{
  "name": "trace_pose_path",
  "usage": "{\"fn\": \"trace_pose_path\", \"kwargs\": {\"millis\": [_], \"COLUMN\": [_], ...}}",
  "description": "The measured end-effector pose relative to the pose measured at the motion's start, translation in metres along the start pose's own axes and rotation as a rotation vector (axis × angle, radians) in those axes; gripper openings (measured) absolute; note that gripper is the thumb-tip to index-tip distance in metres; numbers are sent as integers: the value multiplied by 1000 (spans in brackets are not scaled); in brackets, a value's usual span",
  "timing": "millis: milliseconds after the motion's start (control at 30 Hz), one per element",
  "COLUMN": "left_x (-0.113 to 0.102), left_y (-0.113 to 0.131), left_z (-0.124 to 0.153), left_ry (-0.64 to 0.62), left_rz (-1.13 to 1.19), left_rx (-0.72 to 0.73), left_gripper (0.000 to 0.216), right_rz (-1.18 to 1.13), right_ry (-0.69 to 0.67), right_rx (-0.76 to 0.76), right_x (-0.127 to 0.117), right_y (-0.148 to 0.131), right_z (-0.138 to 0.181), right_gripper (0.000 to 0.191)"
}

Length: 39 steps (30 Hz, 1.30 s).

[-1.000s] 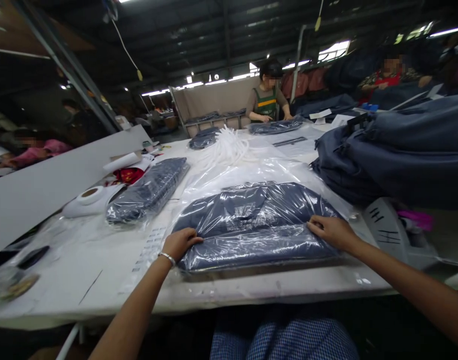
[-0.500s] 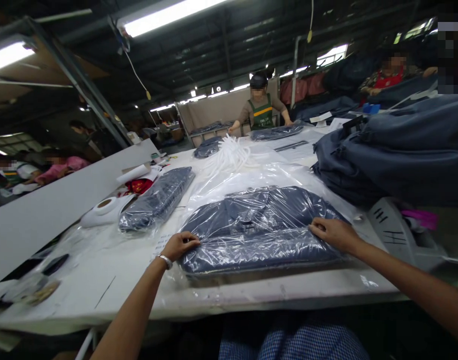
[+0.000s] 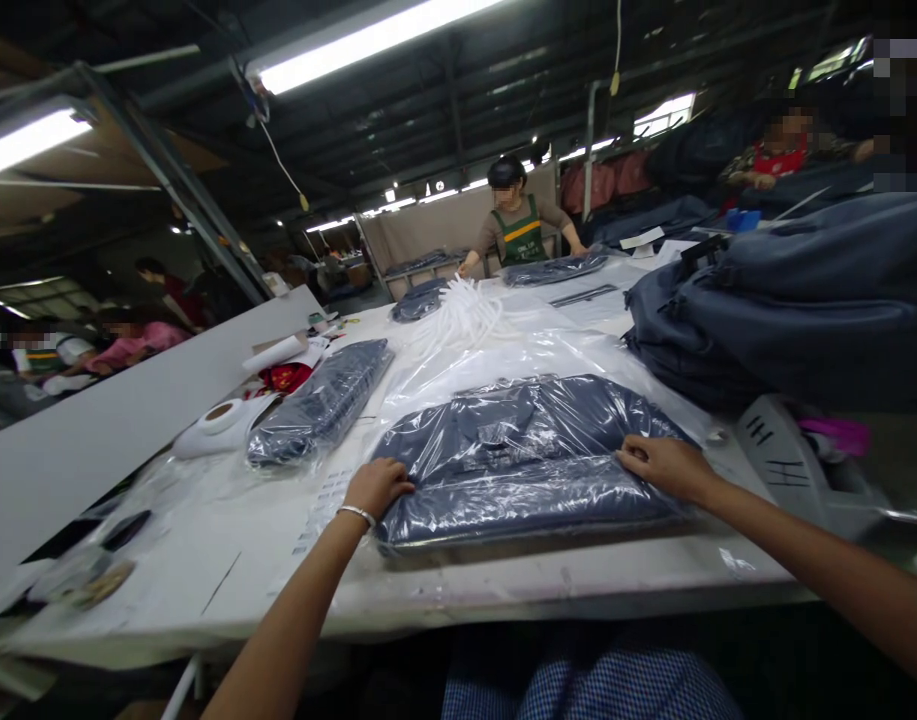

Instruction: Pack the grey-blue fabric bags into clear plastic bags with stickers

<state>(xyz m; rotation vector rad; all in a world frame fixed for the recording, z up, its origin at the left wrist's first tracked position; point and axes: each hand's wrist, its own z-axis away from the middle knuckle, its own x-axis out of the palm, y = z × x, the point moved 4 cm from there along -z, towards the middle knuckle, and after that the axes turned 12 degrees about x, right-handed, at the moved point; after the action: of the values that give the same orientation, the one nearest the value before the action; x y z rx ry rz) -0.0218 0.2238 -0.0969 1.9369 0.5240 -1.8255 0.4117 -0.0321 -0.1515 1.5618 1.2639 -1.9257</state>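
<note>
A dark blue bag point(image 3: 533, 505) lies in a clear plastic bag point(image 3: 503, 465) at the table's front edge, directly before me. My left hand point(image 3: 379, 490) is closed in a pinch on the plastic at the left end. At the right end, my right hand point(image 3: 664, 464) has its fingers curled and pinched on the same plastic. The film between them is shiny and wrinkled over the blue fabric. Beyond it, more clear plastic bags point(image 3: 563, 350) lie flat on the white table, with a bundle of white cords point(image 3: 469, 315) on top.
Another plastic-wrapped blue bag point(image 3: 319, 400) lies to the left, beside a white roll point(image 3: 222, 418). Large unwrapped blue bags point(image 3: 795, 290) are piled at the right, above a grey bin point(image 3: 777, 465). A co-worker in a green apron point(image 3: 524, 235) stands across the table.
My left hand has shifted slightly right along the plastic; my right hand holds nearly the same place. The view has turned a little, and the co-worker's head and body have leaned left.
</note>
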Motion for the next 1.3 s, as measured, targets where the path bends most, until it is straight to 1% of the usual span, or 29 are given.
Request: {"fn": "trace_pose_path", "kwargs": {"millis": [67,100,167,233,300,333,400,467,533,633,700,800,1000,1067,1133,1233,1300], "left_x": [-10,-15,-23,-25,-20,-14,2,18,32,50,60,72,79,80,80,77,76], "left_y": [5,8,18,36,60,73,95,106,104,86,75,64,60,60,59,60,59], "left_z": [0,1,9,19,30,33,37,37,36,36,36,40,49,50,49,46,42], "left_ry": [35,61,125,191,219,211,169,114,60,-6,-25,-28,53,47,30,-12,-62], "left_rz": [-58,-84,-121,-133,-114,-94,-44,-7,-3,-60,-116,-178,-260,-286,-292,-255,-204], "left_rx": [-16,-31,-63,-88,-77,-53,20,79,96,120,213,341,385,396,399,367,313], "left_gripper": [14,16,25,35,41,41,39,39,45,48,46,49,58,60,62,59,53], "right_rz": [1,5,12,14,12,12,13,11,11,54,107,193,298,309,309,275,188], "right_ry": [-7,-10,-15,-16,-17,-17,-18,-12,-2,14,28,57,103,128,166,259,330], "right_rx": [-3,-2,5,5,3,2,5,1,-29,-131,-162,-162,-174,-167,-141,-98,-142], "right_x": [0,-1,-1,-1,0,1,2,2,-2,-11,-19,-29,-35,-38,-46,-63,-70], "right_y": [-1,-1,-2,-2,-2,-1,0,0,-3,-10,-10,-3,7,5,2,-5,-11], "right_z": [0,0,0,1,0,0,-2,-2,-1,0,-3,-12,-28,-31,-29,-8,19], "right_gripper": [30,30,30,30,29,29,29,29,29,31,33,37,39,38,36,38,39]}}
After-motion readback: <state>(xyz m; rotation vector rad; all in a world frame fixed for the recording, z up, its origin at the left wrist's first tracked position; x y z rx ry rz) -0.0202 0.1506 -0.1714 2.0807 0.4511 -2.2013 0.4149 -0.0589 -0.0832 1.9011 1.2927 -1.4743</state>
